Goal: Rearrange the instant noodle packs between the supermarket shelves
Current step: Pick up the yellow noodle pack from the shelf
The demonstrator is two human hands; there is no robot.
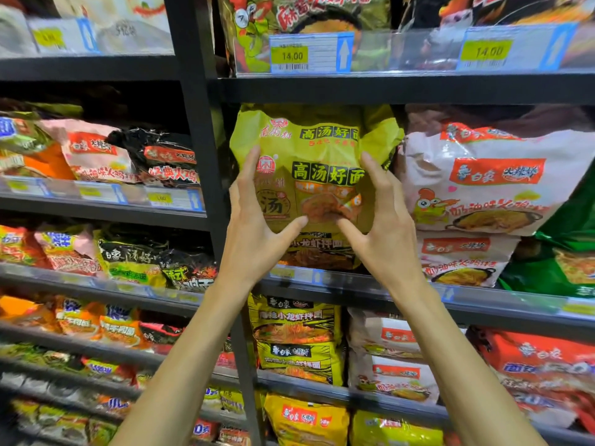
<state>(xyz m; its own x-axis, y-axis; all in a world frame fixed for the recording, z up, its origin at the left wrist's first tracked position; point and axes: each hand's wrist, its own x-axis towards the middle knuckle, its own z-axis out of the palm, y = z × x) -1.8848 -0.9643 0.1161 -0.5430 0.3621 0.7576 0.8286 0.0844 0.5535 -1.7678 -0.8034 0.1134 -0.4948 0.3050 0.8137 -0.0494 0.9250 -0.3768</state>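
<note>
Hands are both raised to the middle shelf point(370, 289) of the right-hand bay, forearms reaching up from below. Left hand point(257, 233) lies against the left part of the yellow noodle pack point(322, 140). Its fingers point(249, 169) are straight and spread wide, pointing up, and the thumb is stretched across the pack's front. Right hand point(383, 233) mirrors it on the right part, fingers point(375, 172) likewise straight and splayed. The two thumb tips lie near each other on the printed face. Neither hand is curled round the pack; whether the palms touch it cannot be told.

Yellow noodle pack stands upright at the left end of that shelf, just beside the black upright post point(199, 140). Its top reaches close to the underside of the upper shelf point(386, 88). It sits on a yellow-and-black pack point(318, 252) at the shelf's front edge. A pink-and-white pack point(483, 175) touches its right side, stacked on another of the same print. A green pack point(563, 268) lies toward the shelf's right end. A price label point(291, 55) reading 14.00 is fixed to the upper shelf's front edge.
</note>
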